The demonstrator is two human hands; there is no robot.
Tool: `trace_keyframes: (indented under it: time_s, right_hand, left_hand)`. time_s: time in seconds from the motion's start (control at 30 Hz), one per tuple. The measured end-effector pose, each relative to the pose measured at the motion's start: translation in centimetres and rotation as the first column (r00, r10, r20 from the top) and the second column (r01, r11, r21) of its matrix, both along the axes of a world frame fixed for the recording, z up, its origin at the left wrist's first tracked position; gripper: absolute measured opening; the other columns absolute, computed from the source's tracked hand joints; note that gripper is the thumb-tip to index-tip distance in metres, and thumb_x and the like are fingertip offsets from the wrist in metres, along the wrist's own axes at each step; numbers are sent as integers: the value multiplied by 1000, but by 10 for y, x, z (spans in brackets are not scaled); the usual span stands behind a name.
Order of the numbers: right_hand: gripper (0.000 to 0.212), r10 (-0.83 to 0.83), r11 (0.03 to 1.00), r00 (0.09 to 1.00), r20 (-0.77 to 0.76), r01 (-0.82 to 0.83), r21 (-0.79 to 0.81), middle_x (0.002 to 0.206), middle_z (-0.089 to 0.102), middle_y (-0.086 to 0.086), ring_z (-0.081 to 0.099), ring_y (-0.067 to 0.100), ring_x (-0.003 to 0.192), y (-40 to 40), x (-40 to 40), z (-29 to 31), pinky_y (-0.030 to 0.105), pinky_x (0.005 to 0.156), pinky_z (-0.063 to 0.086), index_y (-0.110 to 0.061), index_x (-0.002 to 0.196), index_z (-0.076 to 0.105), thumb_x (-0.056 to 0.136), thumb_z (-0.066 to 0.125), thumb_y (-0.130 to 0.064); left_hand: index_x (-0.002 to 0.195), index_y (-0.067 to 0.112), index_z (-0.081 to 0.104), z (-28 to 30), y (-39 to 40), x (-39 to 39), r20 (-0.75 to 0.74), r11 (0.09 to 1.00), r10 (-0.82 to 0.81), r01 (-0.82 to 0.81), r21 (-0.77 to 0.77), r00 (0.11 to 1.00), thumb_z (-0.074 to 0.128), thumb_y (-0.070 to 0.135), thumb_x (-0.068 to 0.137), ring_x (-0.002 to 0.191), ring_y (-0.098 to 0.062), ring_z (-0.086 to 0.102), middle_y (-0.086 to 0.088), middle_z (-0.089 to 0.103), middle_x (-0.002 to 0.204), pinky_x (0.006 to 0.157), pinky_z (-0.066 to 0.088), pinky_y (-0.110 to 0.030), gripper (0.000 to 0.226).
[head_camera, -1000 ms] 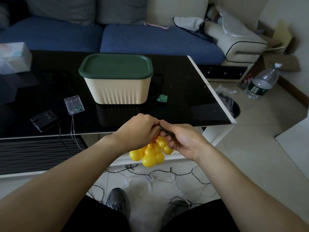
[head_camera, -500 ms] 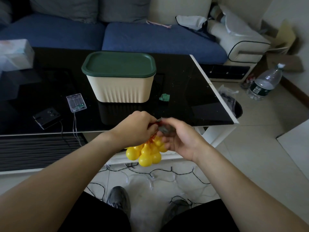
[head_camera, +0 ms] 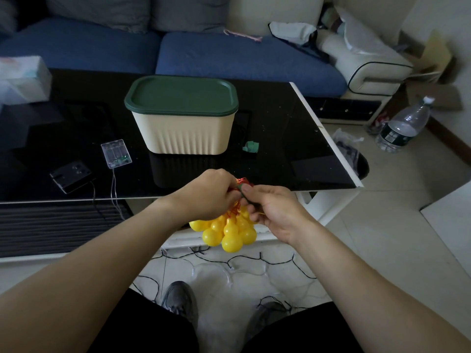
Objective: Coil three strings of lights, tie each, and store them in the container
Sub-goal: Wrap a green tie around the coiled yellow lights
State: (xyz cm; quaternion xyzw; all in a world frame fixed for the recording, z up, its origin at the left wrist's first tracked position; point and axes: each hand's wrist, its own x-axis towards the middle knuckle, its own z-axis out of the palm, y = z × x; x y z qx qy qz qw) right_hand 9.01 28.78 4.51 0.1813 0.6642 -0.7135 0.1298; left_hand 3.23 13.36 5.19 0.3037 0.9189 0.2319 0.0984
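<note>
Pinching the dark tie (head_camera: pixel 244 193) between both hands, left hand (head_camera: pixel 209 193) and right hand (head_camera: pixel 274 210) are clamping the red cord above the dangling yellow gourd lights (head_camera: pixel 230 231), a light, hard-shelled, probably slippery cluster best gripped at the cord.

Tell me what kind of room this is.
Most likely a home living room: a blue sofa with grey cushions stands behind a low black glass coffee table on a tiled floor.

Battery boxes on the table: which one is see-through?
The clear battery box, nearer the cream container; its cells and green board show through. The other, the black box to its left near the table's front edge, is opaque.
</note>
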Motion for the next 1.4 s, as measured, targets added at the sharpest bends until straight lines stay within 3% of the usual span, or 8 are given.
trace_keyframes:
  time_s: [0.13, 0.23, 0.5, 0.73, 0.9, 1.17, 1.3, 1.4]
  right_hand:
    - [27, 34, 995, 998, -54, -29, 96, 64, 60, 3, 51, 9, 52, -2, 4, -2, 20, 52, 46, -8, 74, 67, 98, 63, -19]
    - [29, 76, 981, 994, -76, -61, 186, 59, 58, 2, 51, 10, 51, 1, 4, 0, 22, 53, 46, -11, 74, 67, 99, 62, -23]
    - [20, 102, 994, 995, -23, -101, 39, 69, 68, 2, 58, 6, 54, 10, 0, 8, 18, 49, 49, -5, 84, 71, 99, 59, -11]
    - [16, 93, 924, 977, -190, -14, 381, 73, 75, 12, 71, 28, 61, 9, 11, 17, 32, 55, 58, -10, 89, 72, 92, 59, -1]
    - [29, 181, 860, 942, -283, -13, 509, 74, 75, 6, 72, 21, 59, 13, 14, 17, 29, 56, 59, -21, 102, 72, 92, 57, 2]
    - [33, 205, 900, 911, -359, -31, 436, 70, 71, 6, 63, 14, 53, 17, 14, 22, 27, 52, 55, -13, 102, 75, 93, 50, 6]
    - [25, 288, 858, 896, -339, -85, 506, 71, 73, 7, 68, 13, 58, 19, 12, 17, 24, 56, 55, -12, 98, 77, 90, 60, 3]
    - [35, 399, 806, 880, -257, -203, 556, 86, 78, 2, 75, 11, 79, 21, 14, 13, 29, 75, 62, -16, 114, 74, 81, 79, -5]
  left_hand:
    - [92, 15, 71, -5, -8, -6, 92, 997, -77, 75, 27, 993, 57, 34, 97, 65, -13, 60, -3, 66, 74, 62, 51, -36, 23]
    - [92, 17, 72, -7, -7, -3, 94, 992, -85, 76, 105, 992, 57, 45, 96, 54, -7, 51, -1, 63, 65, 53, 42, -26, 32]
    - [80, 13, 64, -5, -5, -3, -71, 986, -103, 111, 122, 992, 53, 30, 100, 56, -6, 51, 7, 55, 61, 51, 35, -16, 29]
    - [68, 22, 48, -7, -2, -9, -126, 996, -50, 59, 71, 991, 49, 27, 102, 53, -8, 45, 9, 47, 60, 50, 28, -22, 34]
    - [65, 23, 47, -7, -8, -14, -96, 997, -12, 19, 71, 995, 50, 26, 101, 51, -9, 46, 7, 49, 59, 49, 29, -21, 36]
    - [84, 7, 59, -10, -5, -14, -2, 994, -10, 11, 105, 1000, 46, 21, 102, 57, -9, 48, 2, 54, 67, 50, 34, -19, 27]
    - [85, 5, 60, -12, -4, -15, 41, 992, 16, -21, 121, 999, 44, 21, 102, 58, -9, 48, 0, 55, 68, 50, 35, -18, 28]
    - [93, 4, 60, -16, -5, -17, 98, 994, 55, -64, 91, 994, 42, 21, 103, 64, -11, 50, -4, 58, 76, 54, 36, -21, 26]
